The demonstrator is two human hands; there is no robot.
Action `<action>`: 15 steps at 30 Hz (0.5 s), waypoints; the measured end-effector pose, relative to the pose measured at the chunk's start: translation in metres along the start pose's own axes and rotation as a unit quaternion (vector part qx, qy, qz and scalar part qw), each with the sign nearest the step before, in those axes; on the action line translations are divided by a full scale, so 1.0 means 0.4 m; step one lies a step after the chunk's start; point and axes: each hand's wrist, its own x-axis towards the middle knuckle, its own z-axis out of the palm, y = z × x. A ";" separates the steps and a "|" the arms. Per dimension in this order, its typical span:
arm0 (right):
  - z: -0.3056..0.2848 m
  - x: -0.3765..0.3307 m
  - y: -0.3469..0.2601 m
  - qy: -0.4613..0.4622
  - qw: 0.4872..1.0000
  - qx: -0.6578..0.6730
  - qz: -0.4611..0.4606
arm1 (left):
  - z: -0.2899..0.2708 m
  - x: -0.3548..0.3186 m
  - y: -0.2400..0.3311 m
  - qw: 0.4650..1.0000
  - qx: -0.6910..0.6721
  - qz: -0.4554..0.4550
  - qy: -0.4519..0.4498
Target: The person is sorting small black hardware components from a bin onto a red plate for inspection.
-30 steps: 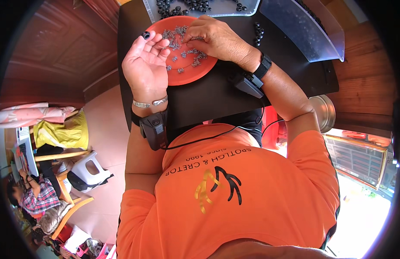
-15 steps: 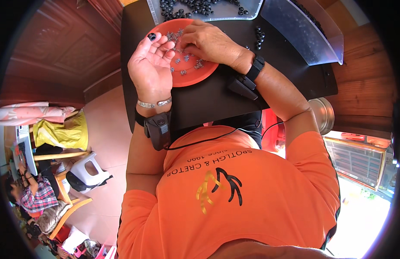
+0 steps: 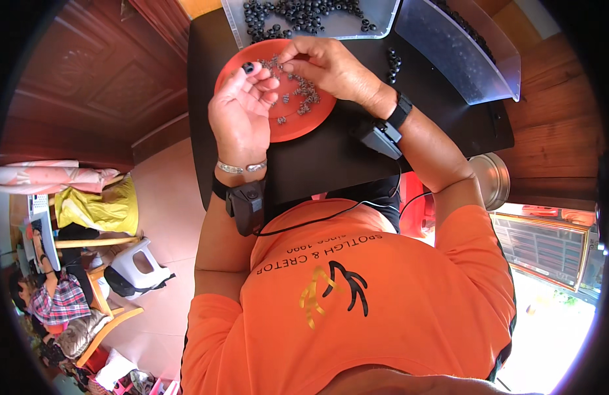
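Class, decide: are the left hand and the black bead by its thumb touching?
Touching: the head view shows the left hand holding the bead at its thumb tip.

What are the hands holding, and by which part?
The left hand pinches a small black bead, seemingly by its sides. Whether the right hand holds anything between its fingertips is too small to tell.

Bare desk (image 3: 304, 163) leaves a way through below the orange plate (image 3: 303, 129), upper centre; a clear bin (image 3: 347, 37) blocks the top edge, a bluish bin (image 3: 459, 58) the upper right, black beads (image 3: 394, 62) to its left.
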 end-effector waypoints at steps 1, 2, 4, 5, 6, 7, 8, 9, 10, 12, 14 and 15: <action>-0.008 0.001 -0.010 -0.013 0.993 0.107 0.052 | 0.000 -0.002 -0.004 1.000 0.010 -0.015 -0.006; -0.016 0.000 -0.016 -0.025 0.972 0.211 0.106 | 0.000 -0.004 -0.009 0.999 0.020 -0.031 -0.015; -0.021 -0.001 -0.006 -0.027 0.963 0.246 0.110 | 0.001 -0.006 -0.016 0.998 0.025 -0.038 -0.035; -0.023 -0.001 -0.010 -0.011 0.950 0.299 0.090 | 0.001 -0.006 -0.021 0.997 0.029 -0.048 -0.045; -0.025 -0.001 -0.019 0.006 0.933 0.352 0.069 | -0.001 -0.005 -0.025 0.996 0.032 -0.057 -0.055; -0.028 -0.001 -0.032 0.017 0.937 0.340 0.076 | -0.005 -0.002 -0.028 0.995 0.038 -0.068 -0.067; -0.031 -0.002 -0.031 0.017 0.937 0.339 0.075 | -0.004 -0.003 -0.032 0.995 0.038 -0.067 -0.068; -0.034 -0.004 -0.029 0.003 0.943 0.326 0.065 | -0.003 -0.004 -0.037 0.994 0.038 -0.075 -0.073; -0.036 -0.005 -0.027 -0.012 0.948 0.312 0.055 | -0.002 -0.004 -0.039 0.993 0.038 -0.082 -0.077; -0.031 -0.007 -0.040 0.000 0.940 0.332 0.080 | -0.003 -0.004 -0.038 0.992 0.038 -0.085 -0.083; -0.026 -0.010 -0.039 -0.008 0.932 0.349 0.094 | -0.003 -0.004 -0.039 0.991 0.038 -0.089 -0.090; -0.022 -0.011 -0.035 -0.007 0.932 0.349 0.094 | -0.003 -0.004 -0.040 0.991 0.040 -0.088 -0.093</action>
